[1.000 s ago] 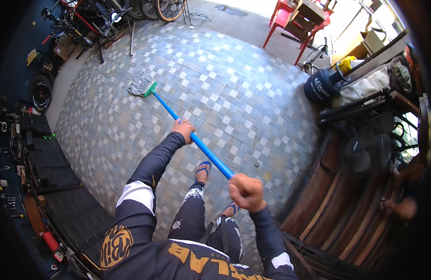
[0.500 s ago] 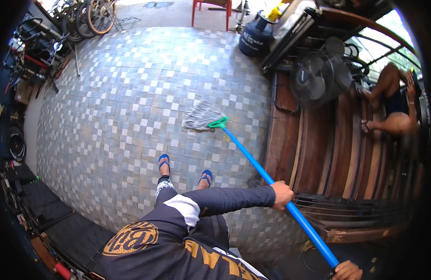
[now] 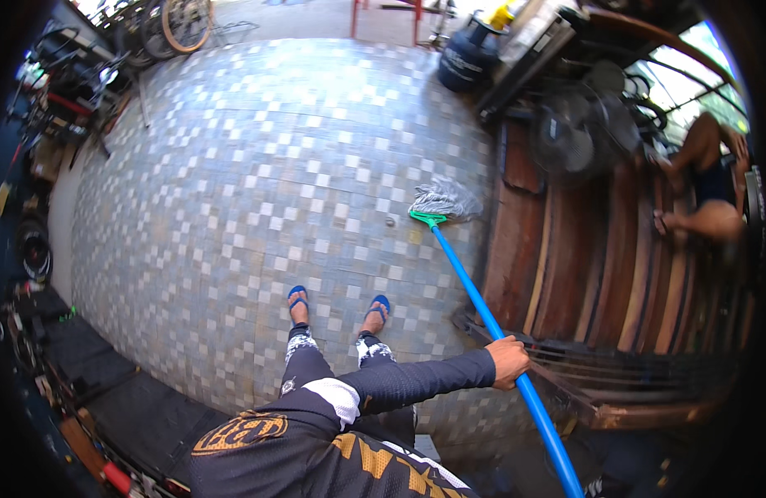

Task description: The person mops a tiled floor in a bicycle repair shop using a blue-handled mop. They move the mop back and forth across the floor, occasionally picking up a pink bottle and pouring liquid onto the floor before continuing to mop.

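Observation:
My left hand (image 3: 509, 363) is closed around the blue pole of a mop (image 3: 474, 290), with my left arm reaching across to the right. The pole slants from the bottom edge up to a green mop clamp (image 3: 428, 217). Grey and white mop strands (image 3: 446, 199) spread on the tiled floor (image 3: 233, 183), close to the wooden bench on the right. The pole's lower end runs out of the picture, and my right hand is out of view.
A slatted wooden bench (image 3: 516, 249) lines the right side, with a fan (image 3: 561, 137) and a seated person (image 3: 702, 207) there. A dark gas cylinder (image 3: 466, 60) stands beyond. Bicycles (image 3: 183, 25) are at far left, a long black bench (image 3: 100, 357) at near left.
The mop head has swept right across the floor toward the wooden bench, its strands now trailing right of the clamp. My right hand, earlier on the pole's lower end, has left the picture.

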The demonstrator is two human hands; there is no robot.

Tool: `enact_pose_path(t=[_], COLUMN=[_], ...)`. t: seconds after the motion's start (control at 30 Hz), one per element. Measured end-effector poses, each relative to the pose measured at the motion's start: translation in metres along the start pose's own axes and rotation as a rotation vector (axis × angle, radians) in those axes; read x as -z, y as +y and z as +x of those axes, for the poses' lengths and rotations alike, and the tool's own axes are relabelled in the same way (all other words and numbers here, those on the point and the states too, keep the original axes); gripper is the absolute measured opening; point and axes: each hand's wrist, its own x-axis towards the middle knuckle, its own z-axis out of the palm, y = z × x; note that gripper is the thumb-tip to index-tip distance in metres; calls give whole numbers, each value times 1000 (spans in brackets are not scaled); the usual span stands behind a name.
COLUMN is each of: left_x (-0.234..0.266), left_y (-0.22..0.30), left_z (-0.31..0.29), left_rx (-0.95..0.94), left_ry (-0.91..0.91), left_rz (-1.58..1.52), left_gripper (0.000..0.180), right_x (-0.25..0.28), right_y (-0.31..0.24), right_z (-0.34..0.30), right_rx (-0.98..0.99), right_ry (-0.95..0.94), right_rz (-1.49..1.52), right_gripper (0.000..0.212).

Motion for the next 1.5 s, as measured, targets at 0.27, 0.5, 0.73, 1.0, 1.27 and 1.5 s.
enact_pose_path(t=[0.27,0.5,0.73,1.0,1.27,1.5], left_x=[116,194,263,281,179,32], left_y=[-42,-160,-300,-269,-253,-138], left_z=[-190,-469,-752,-796,-589,-300], left_rx=[265,553,1624,1731,1299,658], left_ry=[392,812,935,639,708,182], left_rz=[70,286,542,552,437,306], left_gripper=[15,13,31,66,36,18], right_x=[-147,-398,-672,-746,-398,-85], right_y=[40,141,247,262,201,62], right_z=[61,30,-103,-170,-59,-47], right_rx=[-126,-201,-217,-131,-214,-247], right_ry=[-302,-669,-876,-845,-664,-335], right_rz=[225,774,486,533,302,217], right_gripper=[33,36,29,32,11,30])
